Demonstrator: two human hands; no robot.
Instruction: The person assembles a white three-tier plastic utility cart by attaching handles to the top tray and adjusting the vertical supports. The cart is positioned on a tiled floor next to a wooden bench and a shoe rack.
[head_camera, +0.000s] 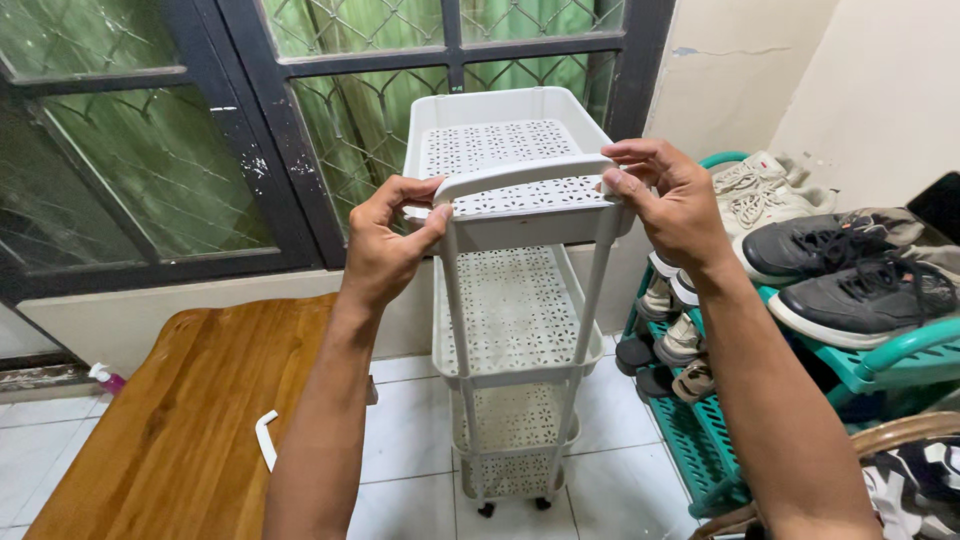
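A white plastic three-tier cart (510, 320) with perforated trays stands on small black wheels on the tiled floor. A white curved handle bar (525, 173) lies across the near end of its top tray (500, 125). My left hand (388, 240) pinches the handle's left end and the tray corner. At the handle's right end, my right hand (675, 200) grips it where it meets the tray's right corner. Both hands are closed on the handle.
A low wooden table (200, 420) stands at the left with a loose white curved plastic piece (266, 440) at its edge. A teal shoe rack (860, 365) holding several shoes is at the right. A dark-framed window with mesh (200, 130) is behind the cart.
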